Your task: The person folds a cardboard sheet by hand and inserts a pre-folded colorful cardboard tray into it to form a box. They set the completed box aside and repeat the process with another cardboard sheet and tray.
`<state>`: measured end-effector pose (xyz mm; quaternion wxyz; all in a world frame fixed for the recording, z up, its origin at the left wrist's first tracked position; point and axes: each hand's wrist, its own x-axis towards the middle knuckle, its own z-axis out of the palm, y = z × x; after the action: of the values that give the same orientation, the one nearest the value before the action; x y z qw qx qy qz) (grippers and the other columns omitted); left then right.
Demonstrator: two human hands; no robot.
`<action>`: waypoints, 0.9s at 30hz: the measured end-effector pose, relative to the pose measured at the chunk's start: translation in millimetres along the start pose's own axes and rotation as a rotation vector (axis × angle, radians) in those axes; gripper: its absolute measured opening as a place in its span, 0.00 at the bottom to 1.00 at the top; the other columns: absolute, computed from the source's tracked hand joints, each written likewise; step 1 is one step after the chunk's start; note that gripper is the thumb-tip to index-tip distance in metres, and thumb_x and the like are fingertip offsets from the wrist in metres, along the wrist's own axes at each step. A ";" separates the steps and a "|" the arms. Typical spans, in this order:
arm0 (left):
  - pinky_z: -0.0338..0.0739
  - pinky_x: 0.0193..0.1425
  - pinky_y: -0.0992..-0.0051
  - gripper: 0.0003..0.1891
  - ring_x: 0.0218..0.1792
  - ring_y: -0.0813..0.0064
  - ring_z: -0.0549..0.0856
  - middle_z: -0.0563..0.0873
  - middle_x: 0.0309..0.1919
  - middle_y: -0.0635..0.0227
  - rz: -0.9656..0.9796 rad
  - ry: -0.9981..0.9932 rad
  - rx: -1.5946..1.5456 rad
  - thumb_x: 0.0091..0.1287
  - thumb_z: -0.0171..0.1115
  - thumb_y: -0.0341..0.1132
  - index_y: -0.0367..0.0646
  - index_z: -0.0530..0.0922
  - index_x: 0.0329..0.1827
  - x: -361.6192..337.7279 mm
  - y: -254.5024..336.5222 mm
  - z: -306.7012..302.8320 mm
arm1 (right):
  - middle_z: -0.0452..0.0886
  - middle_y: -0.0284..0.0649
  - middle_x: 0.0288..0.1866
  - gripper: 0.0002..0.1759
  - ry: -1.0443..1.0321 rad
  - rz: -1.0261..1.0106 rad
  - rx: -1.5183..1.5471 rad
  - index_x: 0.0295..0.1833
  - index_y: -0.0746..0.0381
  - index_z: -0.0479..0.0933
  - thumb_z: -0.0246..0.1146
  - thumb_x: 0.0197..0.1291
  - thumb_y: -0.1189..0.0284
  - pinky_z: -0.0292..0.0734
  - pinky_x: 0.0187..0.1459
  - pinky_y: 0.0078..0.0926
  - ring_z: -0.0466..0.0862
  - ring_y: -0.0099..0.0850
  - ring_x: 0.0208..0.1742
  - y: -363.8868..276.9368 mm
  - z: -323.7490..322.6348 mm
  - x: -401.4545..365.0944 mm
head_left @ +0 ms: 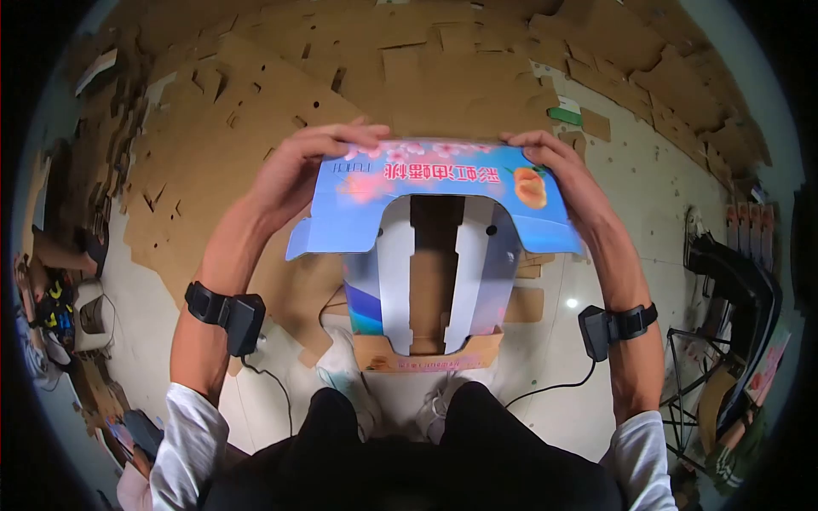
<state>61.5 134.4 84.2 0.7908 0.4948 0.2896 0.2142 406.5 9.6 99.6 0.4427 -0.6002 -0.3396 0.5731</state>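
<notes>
A printed cardboard box (362,183) in blue and pink, with flowers, a peach picture and upside-down lettering, is held up in front of my legs. My left hand (319,153) grips its far left edge, fingers over the top. At the far right edge my right hand (550,157) curls round in the same way. Through a wide cut-out in the near side show white inner flaps (394,281) and a brown gap between them. An orange printed panel (481,347) forms the end nearest my body.
Flattened cardboard (230,111) covers much of the floor ahead. A black folding chair (737,281) stands at the right, near stacked printed boxes (750,226). Other people are partly visible at the left edge, by a white chair (89,319), and at the lower right.
</notes>
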 end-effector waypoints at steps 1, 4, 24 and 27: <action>0.79 0.75 0.65 0.21 0.74 0.65 0.79 0.82 0.74 0.52 -0.069 0.073 0.021 0.75 0.56 0.33 0.32 0.86 0.64 -0.7 0.1 3.4 | 0.86 0.37 0.52 0.14 0.016 0.060 0.024 0.57 0.63 0.83 0.63 0.76 0.66 0.85 0.51 0.23 0.87 0.23 0.52 0.4 3.2 2.8; 0.88 0.60 0.68 0.19 0.59 0.71 0.88 0.87 0.64 0.58 -0.182 0.288 0.089 0.78 0.54 0.30 0.35 0.83 0.66 4.1 -4.1 15.5 | 0.86 0.36 0.52 0.16 -0.018 -0.045 -0.168 0.58 0.61 0.83 0.56 0.78 0.66 0.84 0.51 0.21 0.87 0.22 0.51 34.5 -3.6 42.2; 0.82 0.53 0.76 0.15 0.44 0.77 0.87 0.91 0.47 0.66 -0.016 0.595 0.135 0.82 0.51 0.29 0.35 0.88 0.54 54.2 -71.0 20.1 | 0.87 0.38 0.37 0.20 0.357 -0.078 -0.146 0.57 0.65 0.87 0.50 0.81 0.66 0.80 0.38 0.22 0.83 0.21 0.34 101.2 17.9 82.6; 0.81 0.54 0.77 0.15 0.45 0.78 0.86 0.91 0.47 0.66 0.144 0.601 0.326 0.83 0.51 0.30 0.36 0.88 0.55 54.6 -87.7 16.0 | 0.86 0.35 0.42 0.22 0.368 -0.049 -0.134 0.58 0.66 0.87 0.49 0.81 0.68 0.78 0.43 0.19 0.82 0.19 0.39 99.0 22.7 77.7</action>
<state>117.2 121.3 -3.3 0.5636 0.5484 0.5043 0.3568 382.8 46.6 -20.5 0.4703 -0.7146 -0.3046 0.4189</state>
